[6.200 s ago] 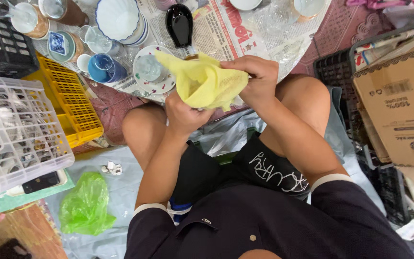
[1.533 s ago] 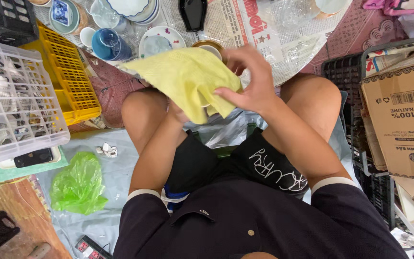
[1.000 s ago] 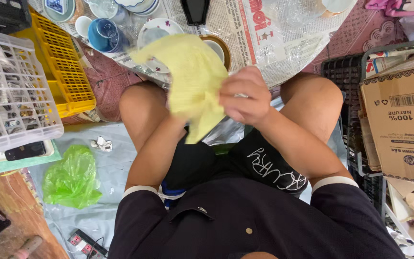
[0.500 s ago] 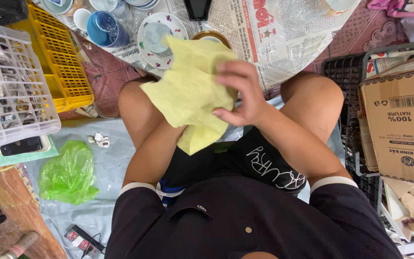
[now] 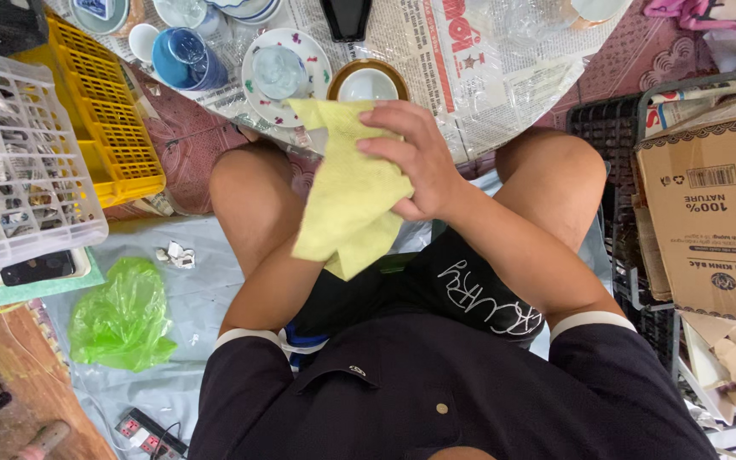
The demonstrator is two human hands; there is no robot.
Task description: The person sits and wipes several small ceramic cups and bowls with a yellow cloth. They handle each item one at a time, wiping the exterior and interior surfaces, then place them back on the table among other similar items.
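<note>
My right hand [image 5: 415, 162] presses on a yellow cloth [image 5: 342, 213] above my lap, fingers curled over its upper edge. My left forearm [image 5: 270, 285] runs up under the cloth, and the cloth covers my left hand completely. Whether anything is wrapped inside the cloth cannot be seen. I sit with bare knees apart. Just beyond the cloth, on newspaper [image 5: 470, 77], stand a small white cup with a brown rim [image 5: 368, 83] and a flowered saucer holding a glass [image 5: 285, 72].
A blue cup [image 5: 182, 58] and more dishes stand at the top left. A yellow crate [image 5: 112, 128] and a white crate [image 5: 10, 170] are on the left, with a black phone [image 5: 37, 267] and a green plastic bag [image 5: 121, 315] below. A cardboard box [image 5: 713, 213] is on the right.
The cloth has been turned and bunched between my hands. It hangs lower over my lap now, and my right hand has shifted onto its upper right part.
</note>
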